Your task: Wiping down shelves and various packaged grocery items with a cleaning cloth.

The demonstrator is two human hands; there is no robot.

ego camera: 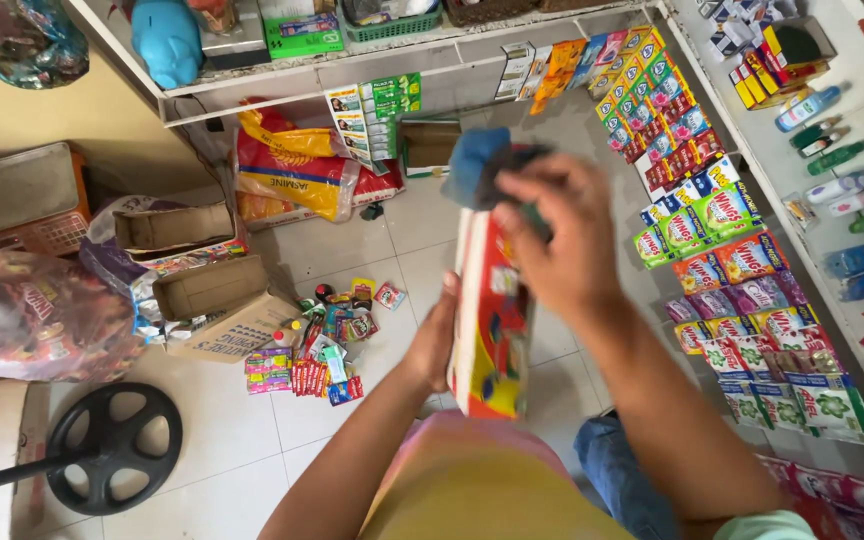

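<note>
A flat cardboard box printed in red, yellow and white (pixel 490 320) is held upright on its edge in front of the body, above the pale tiled floor (pixel 342 250). It is steadied from behind by the left hand (pixel 432 340), whose palm and fingers are pressed flat against the box's back face. The right hand (pixel 552 235) is laid over the box's top end with its fingers curled downward; it is blurred, and whether anything is pinched under it cannot be told. Just behind that hand, touching the top of the box, a bunched blue cloth (pixel 477 165) is seen. On the floor to the left, a scatter of small bright sachets and packets (pixel 322 345) lies beside open brown cardboard cartons (pixel 207 295). Well apart from these, hanging strips of coloured detergent sachets (pixel 727 260) are ranged along the white shelf front on the right, and a black round fan base (pixel 112 445) rests at the lower left.
</note>
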